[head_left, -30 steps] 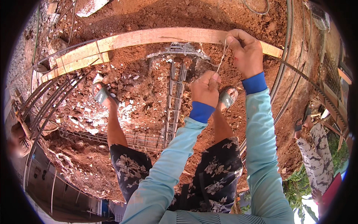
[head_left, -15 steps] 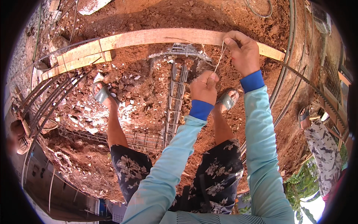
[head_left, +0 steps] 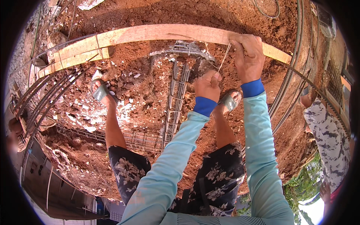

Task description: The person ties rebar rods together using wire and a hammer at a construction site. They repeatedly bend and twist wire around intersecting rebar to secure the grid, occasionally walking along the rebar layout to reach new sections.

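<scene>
A pale string (head_left: pixel 224 57) runs taut between my two hands. My left hand (head_left: pixel 208 86) is closed in a fist around its lower end, over the dug red soil. At the string's upper end my right hand (head_left: pixel 249 58) is closed, thumb and curled fingers against the near edge of a long wooden plank (head_left: pixel 168 33). The string meets the plank right at that thumb; the fingers hide how it is fixed there. Past both hands the plank stretches left and right, looking bowed in this view. A shorter board (head_left: pixel 84 59) lies along its left part.
Below the plank a steel rebar cage (head_left: pixel 175 101) lies in the trench and meets another cage (head_left: pixel 142 141). Several rebars (head_left: pixel 45 93) stick out at left, and long bars (head_left: pixel 287 90) run along the right. My sandalled feet straddle the cage. A person in patterned trousers (head_left: pixel 328 138) is at far right.
My right hand has shifted slightly right and its fingers now lie lower against the plank. The left hand has moved a little right and down. The person at right has moved closer.
</scene>
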The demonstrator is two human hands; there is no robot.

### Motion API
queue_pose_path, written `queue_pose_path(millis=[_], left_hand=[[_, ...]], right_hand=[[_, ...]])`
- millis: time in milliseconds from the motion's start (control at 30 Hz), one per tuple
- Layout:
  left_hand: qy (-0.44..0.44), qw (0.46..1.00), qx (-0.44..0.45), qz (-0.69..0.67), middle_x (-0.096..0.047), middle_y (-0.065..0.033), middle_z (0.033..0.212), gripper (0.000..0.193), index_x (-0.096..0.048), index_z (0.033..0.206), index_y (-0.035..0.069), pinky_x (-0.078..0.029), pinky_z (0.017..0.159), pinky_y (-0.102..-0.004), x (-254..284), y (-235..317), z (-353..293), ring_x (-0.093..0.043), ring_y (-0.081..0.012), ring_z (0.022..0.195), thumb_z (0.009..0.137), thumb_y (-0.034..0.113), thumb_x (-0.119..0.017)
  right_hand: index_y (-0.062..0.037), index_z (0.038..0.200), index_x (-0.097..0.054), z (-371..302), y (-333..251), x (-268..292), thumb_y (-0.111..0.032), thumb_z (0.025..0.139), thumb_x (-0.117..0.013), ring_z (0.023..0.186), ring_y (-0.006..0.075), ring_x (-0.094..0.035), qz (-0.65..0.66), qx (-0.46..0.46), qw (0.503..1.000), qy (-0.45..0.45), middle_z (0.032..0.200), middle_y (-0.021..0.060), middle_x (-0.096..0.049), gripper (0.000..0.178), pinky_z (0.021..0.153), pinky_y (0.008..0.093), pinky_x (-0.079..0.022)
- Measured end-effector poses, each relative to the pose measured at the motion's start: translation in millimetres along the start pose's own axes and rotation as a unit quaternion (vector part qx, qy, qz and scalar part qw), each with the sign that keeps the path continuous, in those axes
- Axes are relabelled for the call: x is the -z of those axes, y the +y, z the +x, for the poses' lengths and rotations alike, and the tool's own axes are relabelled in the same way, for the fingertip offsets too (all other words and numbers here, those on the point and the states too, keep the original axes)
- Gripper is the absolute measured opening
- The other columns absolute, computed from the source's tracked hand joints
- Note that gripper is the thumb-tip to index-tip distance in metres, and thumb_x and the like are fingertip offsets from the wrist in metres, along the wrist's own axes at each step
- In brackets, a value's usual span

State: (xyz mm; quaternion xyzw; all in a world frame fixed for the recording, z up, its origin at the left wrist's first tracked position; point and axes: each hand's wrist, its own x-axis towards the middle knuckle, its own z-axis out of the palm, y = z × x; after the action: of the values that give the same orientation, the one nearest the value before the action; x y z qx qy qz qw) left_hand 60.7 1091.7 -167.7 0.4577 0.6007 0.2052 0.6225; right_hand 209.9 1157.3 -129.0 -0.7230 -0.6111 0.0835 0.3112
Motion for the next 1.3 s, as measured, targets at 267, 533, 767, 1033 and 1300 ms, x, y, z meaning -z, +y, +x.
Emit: queue_pose_path(millis=[267, 533, 767, 1033, 1300], left_hand=[[0.01, 0.998, 0.017, -0.052, -0.057, -0.0048, 0.066, 0.018, -0.065, 0.085, 0.002, -0.041, 0.054, -0.029, -4, -6, -1, -0.051, -0.014, 0.058, 0.097, 0.013, -0.058], [-0.061, 0.996, -0.006, 0.071, -0.062, -0.012, 0.071, 0.016, -0.066, 0.094, 0.003, -0.046, 0.059, -0.0358, 21, 33, -2, -0.057, -0.0221, 0.061, 0.096, 0.017, -0.06], [-0.006, 0.986, -0.108, 0.126, -0.063, -0.0173, 0.1, 0.025, -0.061, 0.113, 0.003, -0.049, 0.075, -0.0443, 39, 84, 23, -0.062, -0.036, 0.09, 0.091, 0.013, -0.064], [-0.083, 0.967, -0.074, 0.229, -0.064, -0.014, 0.097, 0.022, -0.065, 0.107, 0.005, -0.05, 0.068, -0.0392, 140, 73, -55, -0.064, -0.0269, 0.072, 0.088, 0.014, -0.068], [0.004, 0.97, -0.126, 0.208, -0.07, -0.0158, 0.088, 0.014, -0.069, 0.099, 0.005, -0.053, 0.069, -0.0361, 387, 68, -95, -0.068, -0.0293, 0.077, 0.086, 0.011, -0.067]], right_hand=[[-0.0062, 0.099, -0.069, -12, -13, 8, -0.002, 0.083, -0.069, 0.087, 0.0242, -0.062, 0.074, -0.1, 0.992, -0.008, 0.095, 0.0083, -0.067, 0.016, 0.079, 0.0329, -0.049], [-0.0065, 0.098, -0.07, -13, -14, 6, -0.002, 0.079, -0.075, 0.098, 0.023, -0.064, 0.062, -0.115, 0.991, -0.018, 0.102, 0.0085, -0.068, 0.02, 0.084, 0.0324, -0.05], [-0.0097, 0.101, -0.069, -9, -27, 13, -0.01, 0.078, -0.076, 0.099, 0.0315, -0.061, 0.051, -0.148, 0.987, -0.026, 0.102, 0.0106, -0.065, 0.025, 0.085, 0.0397, -0.049], [-0.0035, 0.103, -0.065, -104, -92, 59, -0.007, 0.08, -0.071, 0.092, 0.0324, -0.064, 0.074, -0.394, 0.912, -0.084, 0.095, 0.0161, -0.065, 0.024, 0.08, 0.0412, -0.051], [-0.0098, 0.1, -0.07, -203, -241, 138, -0.025, 0.084, -0.067, 0.082, 0.0324, -0.067, 0.026, -0.383, 0.87, -0.308, 0.085, 0.0148, -0.069, 0.022, 0.075, 0.0431, -0.053]])
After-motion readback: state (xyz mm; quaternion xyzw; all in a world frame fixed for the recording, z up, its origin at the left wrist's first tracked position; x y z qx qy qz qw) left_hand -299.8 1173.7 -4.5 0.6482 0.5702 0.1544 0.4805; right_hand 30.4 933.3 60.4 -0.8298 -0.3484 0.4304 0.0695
